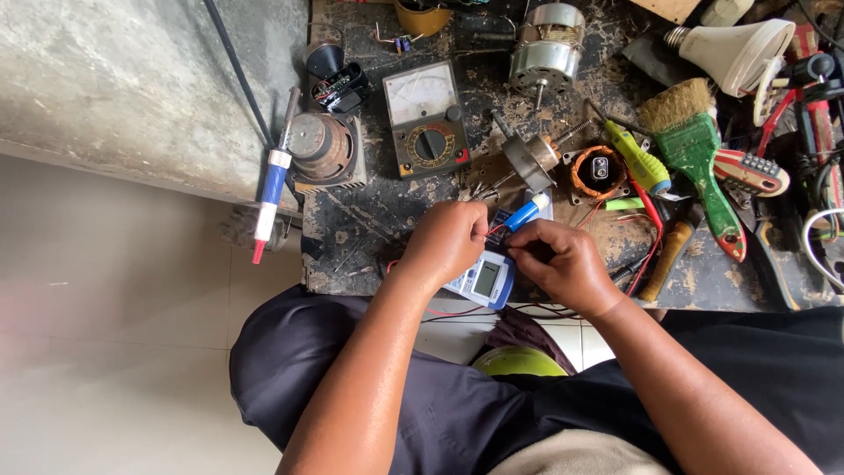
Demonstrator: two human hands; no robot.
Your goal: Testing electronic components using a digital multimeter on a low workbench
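My left hand (447, 239) and my right hand (563, 262) are close together over the front edge of a worn dark workbench (369, 220). Between them lies a small white and blue digital meter (482, 280) with a grey screen. A blue and white probe-like tool (526, 214) sticks up from between the fingers of my right hand. Thin red wires run under both hands; my left fingers pinch something small that is hidden from view.
On the bench are an analog meter (427, 119), a small motor (545, 48), a copper coil (598, 171), a green-handled brush (694, 145), a yellow-green screwdriver (640, 158), a bulb (734, 48) and a soldering tool (271, 189) hanging over the left edge. Tiled floor lies at left.
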